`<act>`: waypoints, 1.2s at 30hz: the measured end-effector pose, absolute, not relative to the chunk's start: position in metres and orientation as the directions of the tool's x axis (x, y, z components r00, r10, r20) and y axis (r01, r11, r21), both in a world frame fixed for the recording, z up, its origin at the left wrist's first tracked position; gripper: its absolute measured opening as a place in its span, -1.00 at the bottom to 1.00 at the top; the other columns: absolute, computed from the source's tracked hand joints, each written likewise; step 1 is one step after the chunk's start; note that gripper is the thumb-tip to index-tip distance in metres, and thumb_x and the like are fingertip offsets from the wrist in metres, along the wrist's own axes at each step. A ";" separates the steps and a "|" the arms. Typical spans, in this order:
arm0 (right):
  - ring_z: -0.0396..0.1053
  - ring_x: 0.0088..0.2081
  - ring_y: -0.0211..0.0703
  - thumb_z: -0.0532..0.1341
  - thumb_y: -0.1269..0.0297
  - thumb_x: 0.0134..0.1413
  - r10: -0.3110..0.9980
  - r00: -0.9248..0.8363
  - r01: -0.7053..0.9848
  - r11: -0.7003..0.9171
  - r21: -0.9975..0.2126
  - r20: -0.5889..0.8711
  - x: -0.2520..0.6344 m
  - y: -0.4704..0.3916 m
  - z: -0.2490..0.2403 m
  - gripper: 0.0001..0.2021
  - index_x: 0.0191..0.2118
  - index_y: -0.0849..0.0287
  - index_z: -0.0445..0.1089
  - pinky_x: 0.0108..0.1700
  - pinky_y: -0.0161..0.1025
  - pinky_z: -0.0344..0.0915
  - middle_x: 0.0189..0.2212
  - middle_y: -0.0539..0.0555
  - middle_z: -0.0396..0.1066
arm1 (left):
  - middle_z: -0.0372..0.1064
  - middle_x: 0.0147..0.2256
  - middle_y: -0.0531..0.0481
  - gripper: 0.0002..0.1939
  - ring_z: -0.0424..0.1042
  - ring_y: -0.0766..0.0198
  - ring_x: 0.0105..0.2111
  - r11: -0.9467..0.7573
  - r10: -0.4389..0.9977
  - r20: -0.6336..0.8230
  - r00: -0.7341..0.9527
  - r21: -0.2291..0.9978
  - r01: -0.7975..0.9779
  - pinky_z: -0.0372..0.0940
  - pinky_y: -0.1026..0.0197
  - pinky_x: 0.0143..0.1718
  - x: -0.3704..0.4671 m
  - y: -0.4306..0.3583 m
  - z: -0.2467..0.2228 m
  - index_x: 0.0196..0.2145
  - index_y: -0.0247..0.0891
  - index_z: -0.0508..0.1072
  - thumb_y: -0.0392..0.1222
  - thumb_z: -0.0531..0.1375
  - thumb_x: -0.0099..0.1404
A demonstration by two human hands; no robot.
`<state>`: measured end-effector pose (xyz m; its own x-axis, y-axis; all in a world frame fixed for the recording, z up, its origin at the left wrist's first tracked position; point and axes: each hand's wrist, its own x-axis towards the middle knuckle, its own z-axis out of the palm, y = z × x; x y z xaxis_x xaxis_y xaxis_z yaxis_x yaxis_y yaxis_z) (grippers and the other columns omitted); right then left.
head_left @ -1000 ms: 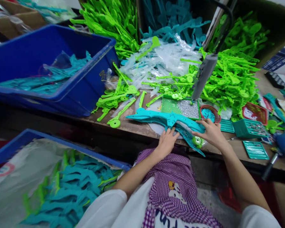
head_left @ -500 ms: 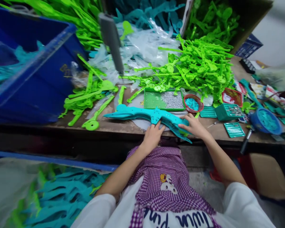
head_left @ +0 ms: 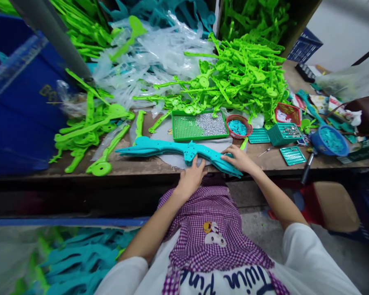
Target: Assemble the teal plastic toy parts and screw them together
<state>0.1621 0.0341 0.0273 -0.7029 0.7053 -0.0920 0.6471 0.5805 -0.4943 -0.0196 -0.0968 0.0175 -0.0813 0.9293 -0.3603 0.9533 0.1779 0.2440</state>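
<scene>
A long teal plastic bow-shaped part (head_left: 160, 148) lies along the front edge of the wooden table (head_left: 135, 166). My left hand (head_left: 191, 177) rests on its middle, fingers pressing down on it. My right hand (head_left: 238, 157) holds the right limb of the same part near the table edge. Just behind the part sits a green tray (head_left: 184, 128) holding small silver screws, with a small red basket (head_left: 239, 126) of teal pieces beside it.
A heap of green plastic parts (head_left: 242, 78) and clear bags (head_left: 160, 57) fills the back of the table. More green parts (head_left: 89, 127) lie at left beside a blue crate (head_left: 15, 119). Small teal baskets (head_left: 284, 134) and a blue bowl (head_left: 329, 141) stand at right. A grey tool (head_left: 52, 37) hangs above.
My view has swung to the right and up. Both hands stay on the teal part, and the green wheel seen by my right hand a second ago is out of sight.
</scene>
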 end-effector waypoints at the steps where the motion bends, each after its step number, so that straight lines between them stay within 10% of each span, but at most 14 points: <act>1: 0.42 -0.05 -0.03 0.16 0.10 0.25 0.707 -0.701 0.645 0.577 -0.502 -0.088 0.163 0.034 0.025 -0.72 -0.07 0.13 0.49 0.05 -0.10 0.31 -0.16 0.14 0.39 | -0.27 0.40 -0.40 -0.47 0.52 -0.11 -0.10 0.175 0.933 -0.351 -0.080 0.247 0.953 0.42 -0.18 -0.11 -0.019 -0.097 0.016 0.32 -0.11 0.06 -0.03 -0.04 0.45; 11: 0.30 0.16 0.10 0.07 0.06 0.31 0.663 -0.745 0.604 0.717 -0.348 0.073 0.165 0.010 0.025 -0.59 0.18 0.00 0.35 0.16 0.11 0.23 0.17 0.18 0.33 | -0.24 0.40 -0.38 -0.47 0.53 -0.10 -0.12 0.160 0.938 -0.339 -0.072 0.237 0.958 0.42 -0.19 -0.12 -0.021 -0.098 0.014 0.31 -0.09 0.07 -0.06 0.01 0.43; 24: 0.38 0.11 0.05 0.01 0.14 0.35 0.700 -0.713 0.661 0.693 -0.288 0.048 0.155 -0.009 0.013 -0.62 0.14 0.04 0.41 0.13 0.02 0.30 0.10 0.16 0.43 | -0.09 0.38 -0.29 -0.54 0.53 -0.04 -0.06 0.038 0.990 -0.140 0.014 0.362 0.931 0.44 -0.07 -0.09 -0.043 -0.110 -0.012 0.26 -0.14 0.23 -0.25 -0.09 0.46; 36: 0.40 0.08 0.05 0.04 0.18 0.35 0.703 -0.707 0.658 0.694 -0.293 0.076 0.157 -0.010 0.008 -0.64 0.11 0.11 0.43 0.12 0.00 0.31 0.07 0.18 0.45 | 0.23 0.26 -0.18 -0.63 0.42 -0.02 0.10 -0.048 0.991 0.119 -0.054 0.720 0.693 0.38 -0.05 0.07 -0.056 -0.125 -0.035 0.09 -0.15 0.45 -0.25 0.02 0.39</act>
<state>0.1566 -0.0096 0.0077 -0.7074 0.7027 0.0761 0.6578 0.6939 -0.2927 -0.0558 -0.1252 -0.0349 -0.0543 0.9915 0.1185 0.6928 -0.0481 0.7195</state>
